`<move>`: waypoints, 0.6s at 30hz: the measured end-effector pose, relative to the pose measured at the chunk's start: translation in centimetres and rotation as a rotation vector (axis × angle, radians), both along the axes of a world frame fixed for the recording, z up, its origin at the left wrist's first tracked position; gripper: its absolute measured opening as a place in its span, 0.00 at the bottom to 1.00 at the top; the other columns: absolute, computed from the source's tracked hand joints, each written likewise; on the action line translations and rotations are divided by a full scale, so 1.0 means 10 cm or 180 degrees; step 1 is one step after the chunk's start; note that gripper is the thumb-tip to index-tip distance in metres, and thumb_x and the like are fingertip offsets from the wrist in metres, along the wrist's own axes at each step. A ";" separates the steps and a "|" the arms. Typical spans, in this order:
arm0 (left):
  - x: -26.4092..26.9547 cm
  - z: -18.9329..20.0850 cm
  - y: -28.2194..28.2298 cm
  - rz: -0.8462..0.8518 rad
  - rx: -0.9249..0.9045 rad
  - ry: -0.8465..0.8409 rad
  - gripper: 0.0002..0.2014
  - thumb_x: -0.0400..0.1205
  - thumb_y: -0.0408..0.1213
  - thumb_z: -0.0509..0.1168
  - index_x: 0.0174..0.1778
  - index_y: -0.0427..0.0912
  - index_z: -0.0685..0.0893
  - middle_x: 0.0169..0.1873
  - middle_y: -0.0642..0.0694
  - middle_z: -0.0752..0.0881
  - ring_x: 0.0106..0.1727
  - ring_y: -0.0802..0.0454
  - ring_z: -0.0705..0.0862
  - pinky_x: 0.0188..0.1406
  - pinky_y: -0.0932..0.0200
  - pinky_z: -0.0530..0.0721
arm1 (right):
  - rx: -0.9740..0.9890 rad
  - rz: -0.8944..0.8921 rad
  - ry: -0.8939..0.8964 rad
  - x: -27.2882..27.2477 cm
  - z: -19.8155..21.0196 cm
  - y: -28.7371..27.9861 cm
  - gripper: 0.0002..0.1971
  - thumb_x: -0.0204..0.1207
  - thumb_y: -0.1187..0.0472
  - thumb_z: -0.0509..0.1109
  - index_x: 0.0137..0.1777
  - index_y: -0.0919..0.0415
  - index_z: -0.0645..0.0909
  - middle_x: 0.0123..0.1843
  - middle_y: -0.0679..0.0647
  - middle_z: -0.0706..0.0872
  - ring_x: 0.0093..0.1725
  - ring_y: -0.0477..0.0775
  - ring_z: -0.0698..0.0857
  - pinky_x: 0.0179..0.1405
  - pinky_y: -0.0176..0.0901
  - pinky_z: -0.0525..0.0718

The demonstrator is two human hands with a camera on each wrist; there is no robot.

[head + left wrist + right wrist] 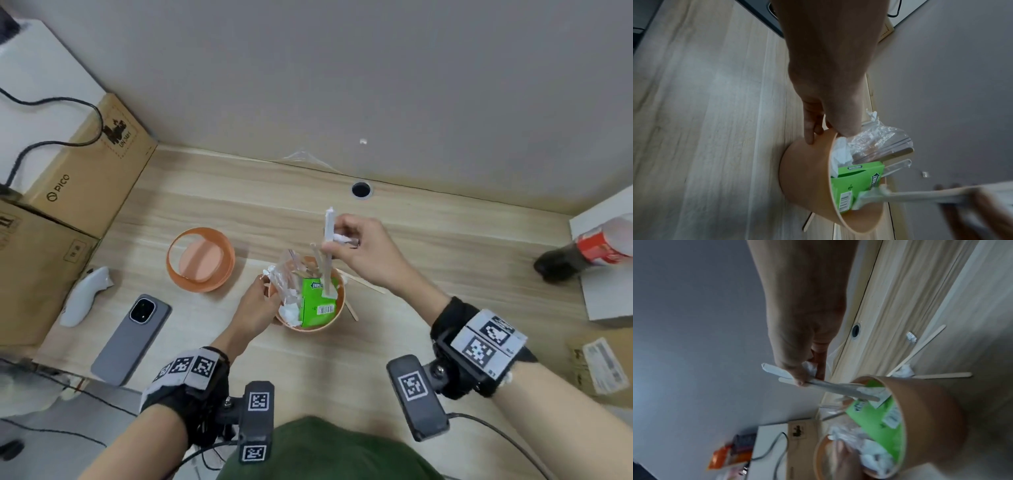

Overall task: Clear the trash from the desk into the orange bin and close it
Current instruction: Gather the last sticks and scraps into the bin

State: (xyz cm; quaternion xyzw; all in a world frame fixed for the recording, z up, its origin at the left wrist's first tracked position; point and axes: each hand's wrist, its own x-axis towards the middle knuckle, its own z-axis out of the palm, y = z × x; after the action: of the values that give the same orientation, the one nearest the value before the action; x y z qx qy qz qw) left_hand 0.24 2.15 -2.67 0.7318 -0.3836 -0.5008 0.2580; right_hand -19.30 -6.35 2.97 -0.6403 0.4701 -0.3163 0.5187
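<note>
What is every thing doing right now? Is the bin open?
orange bin: open, stuffed with trash
lid: off, lying on desk
left hand: holds bin rim
right hand: pinches sticks and wrapper over bin
loose sticks: on desk
bottle: lying sideways

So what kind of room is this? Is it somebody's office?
Probably an office or study desk against a wall. The wooden desk has a cable hole for wires, a phone lies on it, and cardboard boxes are stacked at the side.
</note>
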 end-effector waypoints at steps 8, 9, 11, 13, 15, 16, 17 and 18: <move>0.06 -0.03 0.01 -0.0085 0.0053 0.0049 0.14 0.86 0.31 0.58 0.65 0.45 0.78 0.53 0.44 0.89 0.44 0.48 0.91 0.39 0.53 0.92 | -0.0541 0.0926 0.1266 0.11 -0.40 0.33 0.06 0.77 0.61 0.69 0.39 0.54 0.78 0.35 0.42 0.82 0.34 0.45 0.80 0.37 0.35 0.76; 0.07 -0.04 0.01 -0.0086 0.0061 0.0061 0.14 0.86 0.31 0.58 0.65 0.46 0.79 0.54 0.44 0.89 0.45 0.47 0.91 0.39 0.52 0.93 | -0.0583 0.1056 0.1486 0.14 -0.41 0.32 0.06 0.77 0.61 0.68 0.39 0.56 0.78 0.37 0.49 0.84 0.37 0.52 0.81 0.38 0.42 0.78; 0.08 -0.05 -0.01 -0.0109 0.0083 0.0091 0.14 0.85 0.32 0.59 0.65 0.47 0.79 0.54 0.44 0.89 0.47 0.46 0.92 0.41 0.49 0.93 | -0.0646 0.1301 0.1963 0.20 -0.42 0.32 0.05 0.79 0.61 0.67 0.41 0.59 0.78 0.41 0.58 0.85 0.42 0.62 0.82 0.40 0.49 0.79; 0.09 -0.05 -0.03 -0.0123 0.0088 0.0124 0.14 0.85 0.33 0.59 0.65 0.47 0.79 0.54 0.44 0.89 0.48 0.46 0.92 0.41 0.49 0.93 | -0.0733 0.1436 0.2288 0.24 -0.41 0.31 0.02 0.77 0.64 0.66 0.45 0.61 0.79 0.44 0.62 0.84 0.46 0.66 0.83 0.40 0.50 0.80; 0.11 -0.05 -0.04 -0.0150 0.0059 0.0151 0.13 0.85 0.32 0.59 0.64 0.47 0.79 0.53 0.44 0.90 0.47 0.48 0.91 0.40 0.51 0.93 | -0.0692 0.1560 0.2251 0.21 -0.37 0.30 0.08 0.73 0.66 0.69 0.52 0.61 0.80 0.48 0.60 0.84 0.52 0.65 0.83 0.43 0.50 0.80; 0.14 -0.04 -0.05 -0.0169 0.0046 0.0136 0.13 0.85 0.31 0.60 0.64 0.47 0.80 0.52 0.44 0.90 0.46 0.48 0.91 0.40 0.52 0.93 | -0.0622 0.1646 0.2077 0.17 -0.34 0.28 0.15 0.71 0.65 0.72 0.58 0.58 0.80 0.54 0.57 0.85 0.56 0.60 0.83 0.49 0.49 0.81; 0.18 -0.04 -0.04 -0.0182 0.0049 0.0117 0.13 0.85 0.31 0.60 0.63 0.47 0.80 0.51 0.44 0.91 0.46 0.48 0.91 0.40 0.52 0.93 | -0.0496 0.1698 0.1860 0.12 -0.33 0.25 0.21 0.71 0.63 0.73 0.64 0.54 0.78 0.60 0.53 0.85 0.60 0.54 0.83 0.56 0.47 0.81; 0.23 -0.04 -0.03 -0.0179 0.0057 0.0104 0.13 0.84 0.31 0.61 0.62 0.48 0.81 0.50 0.44 0.91 0.45 0.48 0.91 0.42 0.51 0.93 | -0.0312 0.1671 0.1534 0.06 -0.30 0.22 0.23 0.72 0.62 0.73 0.68 0.52 0.77 0.65 0.48 0.84 0.63 0.48 0.82 0.60 0.42 0.81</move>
State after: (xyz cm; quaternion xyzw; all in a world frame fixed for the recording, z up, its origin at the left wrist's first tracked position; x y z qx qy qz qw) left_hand 2.50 1.90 -3.10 0.7147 -0.3953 -0.5231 0.2435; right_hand -18.73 -4.16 -0.06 -0.8195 0.3827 -0.0344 0.4252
